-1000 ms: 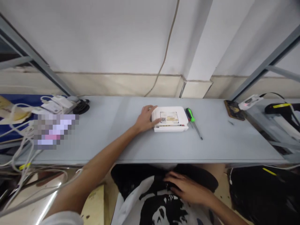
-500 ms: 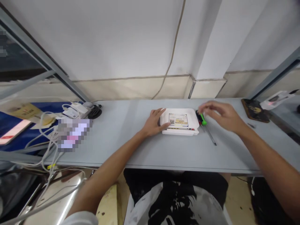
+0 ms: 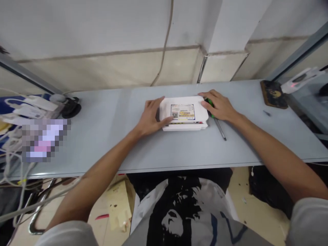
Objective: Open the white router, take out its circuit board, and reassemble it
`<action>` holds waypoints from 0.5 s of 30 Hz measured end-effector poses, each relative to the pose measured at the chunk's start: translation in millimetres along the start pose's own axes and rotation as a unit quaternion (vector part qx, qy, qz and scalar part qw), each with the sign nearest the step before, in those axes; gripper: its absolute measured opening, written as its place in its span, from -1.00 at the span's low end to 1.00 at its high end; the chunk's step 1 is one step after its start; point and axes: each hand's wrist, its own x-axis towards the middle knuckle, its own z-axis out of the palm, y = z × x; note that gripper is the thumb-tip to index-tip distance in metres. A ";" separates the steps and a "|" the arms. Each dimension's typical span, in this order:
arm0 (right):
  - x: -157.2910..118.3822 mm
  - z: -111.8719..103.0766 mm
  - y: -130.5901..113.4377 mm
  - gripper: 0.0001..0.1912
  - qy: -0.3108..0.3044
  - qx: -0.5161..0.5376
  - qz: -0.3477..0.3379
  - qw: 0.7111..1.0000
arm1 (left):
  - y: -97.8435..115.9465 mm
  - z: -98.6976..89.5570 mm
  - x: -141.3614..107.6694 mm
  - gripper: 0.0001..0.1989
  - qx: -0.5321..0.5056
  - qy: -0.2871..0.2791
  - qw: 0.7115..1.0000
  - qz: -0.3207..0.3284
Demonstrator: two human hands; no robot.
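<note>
White all over, the flat box [image 3: 183,114] lies near the middle of the bench [image 3: 164,150], nearer the far edge than the near one, its long sides running roughly along it. Its corners are rounded, and its top sits above a lower edge that juts out at the front; between the two shows a thin strip of yellow, black and red. A rectangular label [image 3: 188,109] with a dark blue border covers much of the top. It carries a QR code [image 3: 174,115] at its left, yellow bands and lines of print too small to read.

The left hand [image 3: 151,118] grips the box's left end, thumb on top, fingers round the far corner. The right hand [image 3: 219,106] grips the far right corner the same way, thumb on top. Beneath its palm lies a screwdriver [image 3: 220,128], green handle partly covered, metal shaft pointing toward the bench's near edge; whether the palm touches it cannot be told. By the bench's far right corner sits a dark block [image 3: 274,95] with a gold emblem, its wording illegible.
</note>
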 end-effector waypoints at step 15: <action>1.7 -1.4 5.1 -0.51 -0.036 -0.031 -0.018 0.999 | -3.8 -7.6 6.2 0.24 -0.132 0.067 0.988 0.046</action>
